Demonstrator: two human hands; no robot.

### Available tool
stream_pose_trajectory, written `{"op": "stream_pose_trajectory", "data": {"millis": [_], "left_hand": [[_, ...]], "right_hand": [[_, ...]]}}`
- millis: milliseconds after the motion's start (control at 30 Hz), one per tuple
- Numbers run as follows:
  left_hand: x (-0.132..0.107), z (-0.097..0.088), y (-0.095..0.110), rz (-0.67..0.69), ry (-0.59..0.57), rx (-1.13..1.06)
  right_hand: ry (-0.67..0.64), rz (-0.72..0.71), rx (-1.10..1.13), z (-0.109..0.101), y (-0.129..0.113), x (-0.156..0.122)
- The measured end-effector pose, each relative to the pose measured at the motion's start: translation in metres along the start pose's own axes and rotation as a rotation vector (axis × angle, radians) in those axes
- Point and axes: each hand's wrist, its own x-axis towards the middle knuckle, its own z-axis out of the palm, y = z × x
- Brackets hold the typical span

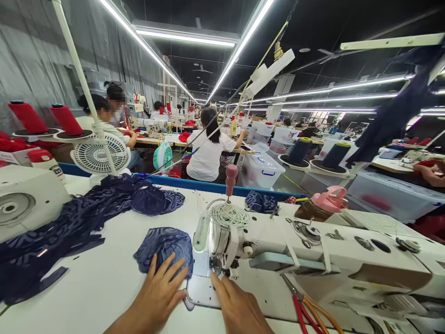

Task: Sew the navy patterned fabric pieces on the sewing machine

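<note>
Right hand is closest to the camera, just in front of the presser foot on a white sewing machine. Its fingers sit close together and point at the needle area; can't tell if they're pinching anything. Left hand has its fingers spread apart, laid flat on a rumpled blue patterned fabric piece. That piece is on the tabletop, left of the needle, right edge up against the machine's metal plate. My guess is the spread grip is for keeping the cloth steady without bunching it, while the other hand minds the small stuff by the foot.

Scissors lie to the right with handles toward the person, probably so they're an easy grab. Big dark blue fabric heap is off to the left, likely parked there so the sewing spot isn't buried.
</note>
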Motion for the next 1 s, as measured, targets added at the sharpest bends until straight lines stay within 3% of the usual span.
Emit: {"op": "stream_pose_trajectory", "data": {"millis": [167, 300, 400, 533, 633, 733, 867, 1000], "left_hand": [[-0.002, 0.003, 0.005, 0.009, 0.071, 0.066], [0.0, 0.003, 0.005, 0.033, 0.111, 0.104], [-0.001, 0.003, 0.005, 0.032, 0.109, 0.107], [-0.005, 0.007, 0.004, 0.004, 0.082, 0.071], [-0.007, 0.011, 0.005, -0.008, 0.084, 0.07], [-0.005, 0.01, 0.006, -0.009, 0.092, 0.092], [0.0, 0.003, 0.006, 0.043, 0.128, 0.151], [-0.001, 0.003, 0.002, 0.045, 0.148, 0.166]], "right_hand": [[-0.247, 0.268, -0.16, -0.005, -0.038, 0.068], [-0.321, 0.296, -0.187, -0.003, -0.04, 0.096], [-0.385, 0.245, -0.18, -0.01, -0.037, 0.084], [-0.449, 0.003, -0.086, -0.027, -0.029, 0.031], [-0.254, -0.029, -0.079, -0.024, -0.016, 0.0], [-0.036, 0.064, -0.126, -0.007, -0.005, 0.002], [-0.052, 0.079, -0.186, 0.007, -0.006, 0.037], [-0.072, 0.121, -0.148, 0.002, -0.007, 0.051]]}}
